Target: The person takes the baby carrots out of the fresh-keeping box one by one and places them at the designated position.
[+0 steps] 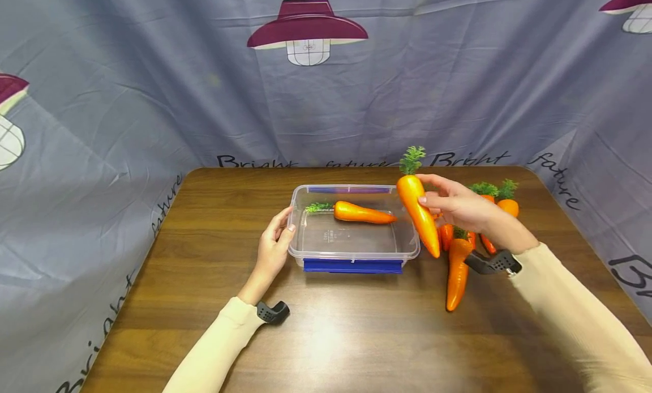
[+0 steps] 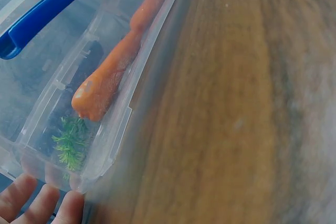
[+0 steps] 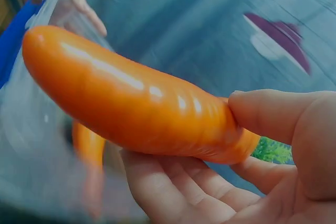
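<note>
My right hand (image 1: 460,203) pinches an orange carrot (image 1: 419,214) with a green top, thumb on one side and fingers on the other. The carrot hangs tilted at the right end of a clear plastic food container (image 1: 354,257), its tip pointing down toward me. Filling much of the right wrist view, the held carrot (image 3: 131,103) has a glossy skin. Inside the container lies another carrot (image 1: 363,213), its leaves to the left. My left hand (image 1: 275,246) holds the container's left end, thumb at the rim; fingertips (image 2: 68,208) show against its wall in the left wrist view.
Several more carrots are heaped on the wooden table (image 1: 214,240) to the right, partly behind my right hand; one carrot (image 1: 457,274) points toward me. Blue locking clips (image 1: 352,265) line the container's long sides. A grey printed curtain (image 1: 356,110) closes off the table's back and sides.
</note>
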The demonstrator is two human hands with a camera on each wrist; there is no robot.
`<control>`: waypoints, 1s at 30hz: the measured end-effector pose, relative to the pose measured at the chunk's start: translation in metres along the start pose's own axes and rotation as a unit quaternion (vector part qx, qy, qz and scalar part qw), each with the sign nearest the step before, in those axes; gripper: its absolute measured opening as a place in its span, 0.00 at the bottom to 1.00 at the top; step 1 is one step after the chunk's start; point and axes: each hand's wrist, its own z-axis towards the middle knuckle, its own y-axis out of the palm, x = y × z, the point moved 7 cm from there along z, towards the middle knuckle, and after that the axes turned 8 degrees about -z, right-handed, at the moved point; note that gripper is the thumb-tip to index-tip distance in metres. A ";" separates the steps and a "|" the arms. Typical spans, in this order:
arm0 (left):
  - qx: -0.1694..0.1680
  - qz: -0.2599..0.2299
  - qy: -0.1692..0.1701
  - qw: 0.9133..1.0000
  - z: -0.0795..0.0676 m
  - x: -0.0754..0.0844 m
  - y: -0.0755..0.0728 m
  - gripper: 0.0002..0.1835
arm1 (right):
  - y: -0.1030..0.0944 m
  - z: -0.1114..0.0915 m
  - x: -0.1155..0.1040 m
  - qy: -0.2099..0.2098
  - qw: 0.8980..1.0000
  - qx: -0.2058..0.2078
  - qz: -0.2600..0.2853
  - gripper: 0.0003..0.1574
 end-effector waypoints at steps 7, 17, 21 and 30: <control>0.001 -0.005 0.002 1.000 -0.001 -0.001 -0.001 0.25 | -0.037 -0.064 0.046 -0.008 0.997 0.053 0.049 0.28; 0.006 -0.007 0.000 1.000 -0.002 0.000 -0.003 0.26 | -0.051 -0.121 0.112 0.051 0.990 0.131 -0.007 0.28; 0.006 -0.010 -0.001 1.000 -0.001 -0.001 -0.003 0.26 | -0.051 -0.134 0.129 0.070 0.982 0.168 -0.058 0.27; 0.003 -0.008 -0.004 1.000 0.000 0.000 0.001 0.26 | -0.048 -0.140 0.144 0.132 0.958 0.200 -0.154 0.45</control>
